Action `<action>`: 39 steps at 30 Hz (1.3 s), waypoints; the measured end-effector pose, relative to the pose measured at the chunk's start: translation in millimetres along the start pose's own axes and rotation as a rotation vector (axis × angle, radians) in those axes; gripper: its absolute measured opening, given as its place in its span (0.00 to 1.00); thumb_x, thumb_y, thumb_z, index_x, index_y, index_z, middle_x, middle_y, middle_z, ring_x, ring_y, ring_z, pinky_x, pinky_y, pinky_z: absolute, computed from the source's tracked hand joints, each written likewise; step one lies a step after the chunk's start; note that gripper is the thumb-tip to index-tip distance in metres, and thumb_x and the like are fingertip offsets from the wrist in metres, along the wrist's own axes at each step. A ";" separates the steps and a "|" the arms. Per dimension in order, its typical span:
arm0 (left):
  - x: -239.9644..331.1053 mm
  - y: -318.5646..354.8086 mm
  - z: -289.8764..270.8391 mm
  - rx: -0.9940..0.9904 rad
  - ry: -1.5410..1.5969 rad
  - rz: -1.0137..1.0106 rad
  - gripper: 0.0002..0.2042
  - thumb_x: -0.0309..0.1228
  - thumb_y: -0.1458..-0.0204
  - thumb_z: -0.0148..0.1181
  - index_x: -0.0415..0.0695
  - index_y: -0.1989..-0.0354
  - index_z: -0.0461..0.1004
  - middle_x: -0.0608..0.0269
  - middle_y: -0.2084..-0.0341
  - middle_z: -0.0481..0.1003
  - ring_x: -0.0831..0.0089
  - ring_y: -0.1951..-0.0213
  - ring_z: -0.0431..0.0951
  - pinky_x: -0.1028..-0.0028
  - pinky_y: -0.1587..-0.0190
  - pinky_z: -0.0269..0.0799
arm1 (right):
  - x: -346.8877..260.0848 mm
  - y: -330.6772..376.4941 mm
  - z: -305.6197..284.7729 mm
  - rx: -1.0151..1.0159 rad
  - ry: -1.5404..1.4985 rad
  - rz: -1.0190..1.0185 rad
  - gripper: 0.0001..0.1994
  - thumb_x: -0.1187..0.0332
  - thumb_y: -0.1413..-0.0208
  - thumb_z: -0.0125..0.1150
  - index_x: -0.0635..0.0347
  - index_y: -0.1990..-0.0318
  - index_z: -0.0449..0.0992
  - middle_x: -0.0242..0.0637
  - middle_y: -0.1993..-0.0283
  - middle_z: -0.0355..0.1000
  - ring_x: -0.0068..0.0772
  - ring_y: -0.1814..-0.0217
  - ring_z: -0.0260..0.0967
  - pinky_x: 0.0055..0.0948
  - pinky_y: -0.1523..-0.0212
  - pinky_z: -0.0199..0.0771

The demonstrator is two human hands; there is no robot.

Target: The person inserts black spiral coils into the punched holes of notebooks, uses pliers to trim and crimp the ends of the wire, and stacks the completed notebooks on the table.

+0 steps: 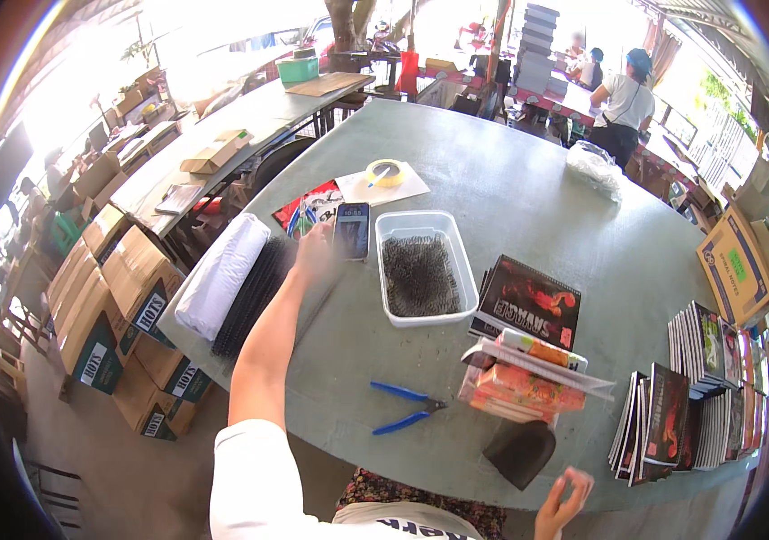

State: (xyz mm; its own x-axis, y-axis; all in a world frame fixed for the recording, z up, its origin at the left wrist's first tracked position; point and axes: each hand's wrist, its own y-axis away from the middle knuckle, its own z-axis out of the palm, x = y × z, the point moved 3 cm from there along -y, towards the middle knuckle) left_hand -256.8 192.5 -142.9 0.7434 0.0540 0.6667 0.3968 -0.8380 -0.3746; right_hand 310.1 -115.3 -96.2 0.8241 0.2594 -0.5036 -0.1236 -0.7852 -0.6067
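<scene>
My left hand reaches across the grey table and grips a dark smartphone, held upright just left of a clear plastic tub filled with dark wire pieces. My right hand hovers low at the near table edge, fingers loosely curled and blurred, holding nothing I can make out. It is closest to a black pouch and a stack of orange packets. Blue-handled pliers lie between my arms.
A dark-covered notebook lies right of the tub. Upright notebooks crowd the right edge. A white roll and black spiral combs sit left. A tape roll rests on paper. Cardboard boxes stand on the floor; a person stands beyond.
</scene>
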 end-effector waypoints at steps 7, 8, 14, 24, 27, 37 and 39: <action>10.4 -41.5 30.1 -0.144 -0.146 0.070 0.21 0.19 0.59 0.45 0.43 0.53 0.72 0.44 0.60 0.74 0.52 0.57 0.75 0.62 0.53 0.69 | 12.5 21.9 22.4 0.130 0.294 0.135 0.13 0.61 0.42 0.52 0.62 0.67 0.76 0.43 0.69 0.71 0.45 0.67 0.68 0.38 0.62 0.68; 11.3 -43.9 33.0 -0.163 -0.137 0.092 0.23 0.19 0.61 0.45 0.45 0.53 0.73 0.42 0.59 0.73 0.54 0.55 0.74 0.62 0.51 0.67 | 10.8 19.7 23.3 0.128 0.297 0.135 0.13 0.61 0.42 0.52 0.62 0.67 0.76 0.43 0.69 0.71 0.45 0.67 0.68 0.38 0.62 0.68; 0.6 -49.9 36.0 -0.148 -0.253 0.165 0.23 0.20 0.61 0.45 0.46 0.52 0.73 0.42 0.61 0.74 0.54 0.55 0.74 0.62 0.50 0.68 | 3.3 13.1 23.3 0.091 0.286 0.118 0.12 0.62 0.43 0.53 0.62 0.67 0.76 0.43 0.69 0.71 0.45 0.67 0.67 0.38 0.63 0.67; 11.2 -57.8 29.0 -0.144 -0.287 -0.073 0.12 0.22 0.59 0.46 0.41 0.68 0.75 0.47 0.68 0.76 0.54 0.60 0.75 0.63 0.56 0.70 | -0.7 10.7 21.9 0.080 0.298 0.151 0.11 0.63 0.44 0.54 0.62 0.67 0.76 0.43 0.70 0.71 0.45 0.67 0.67 0.38 0.64 0.67; 8.0 -57.7 28.2 0.013 -0.182 -0.144 0.11 0.22 0.58 0.46 0.42 0.70 0.75 0.46 0.67 0.75 0.53 0.61 0.76 0.62 0.57 0.70 | 1.2 11.1 22.1 0.084 0.296 0.150 0.11 0.63 0.44 0.54 0.62 0.67 0.76 0.43 0.70 0.71 0.45 0.67 0.67 0.38 0.65 0.67; 0.6 -67.0 50.0 -0.034 -0.248 0.175 0.10 0.23 0.58 0.47 0.45 0.75 0.77 0.49 0.70 0.75 0.55 0.60 0.74 0.63 0.56 0.70 | 4.6 13.4 20.8 0.088 0.294 0.123 0.12 0.62 0.44 0.53 0.61 0.67 0.76 0.43 0.70 0.70 0.45 0.68 0.67 0.38 0.67 0.68; 8.5 -72.9 46.7 -0.007 -0.404 0.206 0.08 0.23 0.62 0.49 0.43 0.80 0.77 0.46 0.72 0.75 0.52 0.64 0.75 0.62 0.57 0.69 | 6.4 15.3 21.8 0.094 0.289 0.132 0.12 0.62 0.44 0.53 0.61 0.68 0.76 0.43 0.70 0.70 0.45 0.68 0.67 0.38 0.67 0.68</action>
State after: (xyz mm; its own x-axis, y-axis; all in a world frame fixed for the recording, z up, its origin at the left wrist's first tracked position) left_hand -254.2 279.4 -140.0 0.9575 0.0920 0.2733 0.2158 -0.8573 -0.4674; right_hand 301.5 -113.4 -122.1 0.9184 -0.0219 -0.3951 -0.2796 -0.7423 -0.6089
